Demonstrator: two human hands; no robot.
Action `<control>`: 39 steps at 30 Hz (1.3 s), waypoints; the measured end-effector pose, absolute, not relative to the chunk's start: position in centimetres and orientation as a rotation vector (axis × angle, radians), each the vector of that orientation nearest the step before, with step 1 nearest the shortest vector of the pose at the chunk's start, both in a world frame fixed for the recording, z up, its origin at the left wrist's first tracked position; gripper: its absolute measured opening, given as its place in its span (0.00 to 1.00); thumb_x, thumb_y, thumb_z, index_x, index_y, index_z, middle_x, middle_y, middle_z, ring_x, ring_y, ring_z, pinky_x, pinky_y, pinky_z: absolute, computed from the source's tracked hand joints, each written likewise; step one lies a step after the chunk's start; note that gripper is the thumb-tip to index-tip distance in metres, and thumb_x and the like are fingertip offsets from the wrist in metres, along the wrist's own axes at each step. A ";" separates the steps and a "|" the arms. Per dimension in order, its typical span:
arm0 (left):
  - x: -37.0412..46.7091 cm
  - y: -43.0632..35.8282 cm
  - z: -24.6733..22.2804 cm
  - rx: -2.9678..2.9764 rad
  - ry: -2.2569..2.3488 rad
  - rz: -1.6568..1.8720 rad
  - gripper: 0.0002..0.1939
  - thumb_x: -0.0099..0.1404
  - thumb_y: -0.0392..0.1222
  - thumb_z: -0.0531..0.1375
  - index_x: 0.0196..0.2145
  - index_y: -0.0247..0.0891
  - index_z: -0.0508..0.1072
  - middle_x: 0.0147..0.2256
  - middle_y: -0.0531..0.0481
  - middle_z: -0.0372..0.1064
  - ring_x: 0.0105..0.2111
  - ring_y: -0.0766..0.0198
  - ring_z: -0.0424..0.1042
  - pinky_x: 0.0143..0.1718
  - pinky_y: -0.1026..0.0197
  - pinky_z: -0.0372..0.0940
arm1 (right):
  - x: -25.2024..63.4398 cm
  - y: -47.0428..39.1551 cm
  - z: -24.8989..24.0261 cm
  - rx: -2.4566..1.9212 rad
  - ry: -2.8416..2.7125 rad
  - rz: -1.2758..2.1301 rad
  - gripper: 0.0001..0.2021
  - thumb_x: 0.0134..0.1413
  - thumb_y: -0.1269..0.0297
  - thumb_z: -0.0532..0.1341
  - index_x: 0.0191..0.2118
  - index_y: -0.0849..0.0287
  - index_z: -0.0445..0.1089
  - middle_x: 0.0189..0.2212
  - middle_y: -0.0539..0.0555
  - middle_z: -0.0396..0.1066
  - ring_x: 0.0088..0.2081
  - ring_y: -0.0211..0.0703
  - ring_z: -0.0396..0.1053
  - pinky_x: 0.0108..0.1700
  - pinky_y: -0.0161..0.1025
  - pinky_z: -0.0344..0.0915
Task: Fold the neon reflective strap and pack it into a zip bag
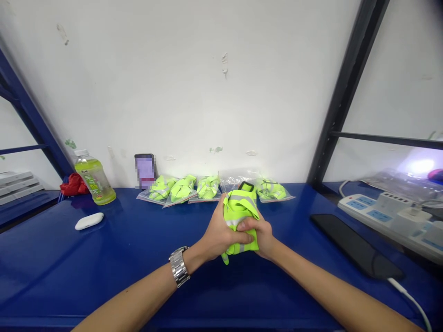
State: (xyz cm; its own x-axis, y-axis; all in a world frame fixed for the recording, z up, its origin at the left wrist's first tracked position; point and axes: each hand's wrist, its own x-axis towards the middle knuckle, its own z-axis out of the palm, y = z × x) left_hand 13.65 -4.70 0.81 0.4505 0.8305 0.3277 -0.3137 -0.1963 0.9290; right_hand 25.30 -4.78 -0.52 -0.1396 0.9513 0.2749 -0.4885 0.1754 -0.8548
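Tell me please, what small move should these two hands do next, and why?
Probably tuck in the loose fabric end with the left hand, while the right hand grips the reflective fabric bundle. That end hangs out below the bundle, near the left hand, and both thumbs press the rest together.

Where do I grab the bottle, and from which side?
Grip the bottle around its body, below the cap, likely from the right: that side looks open, while the red bundle crowds its left. The broad, rounded body should suit a wrapping grip.
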 end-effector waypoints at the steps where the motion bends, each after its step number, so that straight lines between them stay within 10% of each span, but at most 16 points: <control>1: 13.7 -4.6 0.7 1.399 0.503 1.115 0.38 0.44 0.27 0.69 0.49 0.39 0.57 0.38 0.50 0.69 0.37 0.60 0.72 0.37 0.59 0.69 | 25.2 -4.6 -0.6 -0.580 -1.042 1.377 0.19 0.28 0.73 0.58 0.35 0.58 0.69 0.23 0.48 0.69 0.25 0.41 0.64 0.28 0.37 0.63; 12: 13.7 -3.5 1.4 1.468 0.622 1.286 0.37 0.42 0.27 0.69 0.48 0.38 0.59 0.34 0.54 0.69 0.33 0.64 0.71 0.35 0.63 0.67 | 26.0 -2.7 -0.4 -0.686 -1.176 1.213 0.14 0.33 0.73 0.61 0.33 0.58 0.70 0.23 0.45 0.68 0.26 0.38 0.63 0.31 0.35 0.61; 19: 11.8 -0.6 3.5 1.617 0.876 1.661 0.31 0.41 0.30 0.69 0.42 0.38 0.60 0.33 0.55 0.68 0.32 0.64 0.71 0.34 0.63 0.67 | 25.7 -3.2 -0.2 -0.665 -1.075 1.426 0.22 0.47 0.60 0.65 0.50 0.48 0.61 0.43 0.48 0.71 0.45 0.42 0.69 0.46 0.39 0.64; 26: 15.2 0.1 3.6 1.174 0.920 1.800 0.30 0.41 0.29 0.69 0.40 0.40 0.60 0.31 0.55 0.68 0.29 0.64 0.71 0.31 0.61 0.69 | 24.1 -3.3 -0.6 -0.477 -1.261 1.268 0.45 0.29 0.67 0.76 0.55 0.50 0.52 0.56 0.56 0.64 0.55 0.49 0.65 0.53 0.44 0.65; 39: 15.1 -2.1 2.1 1.020 0.709 1.423 0.23 0.47 0.35 0.68 0.40 0.38 0.64 0.28 0.57 0.67 0.21 0.70 0.67 0.23 0.67 0.64 | 27.8 -2.3 -0.2 -0.941 -1.900 0.549 0.03 0.43 0.71 0.63 0.27 0.59 0.67 0.21 0.49 0.70 0.23 0.41 0.65 0.25 0.35 0.57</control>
State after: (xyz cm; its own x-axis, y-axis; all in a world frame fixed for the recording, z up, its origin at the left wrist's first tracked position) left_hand 15.08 -2.12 2.08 0.0700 0.9816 0.1776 -0.4492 -0.1280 0.8842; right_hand 27.75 -2.29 -0.23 -0.2887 0.7931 0.5364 0.3846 0.6091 -0.6936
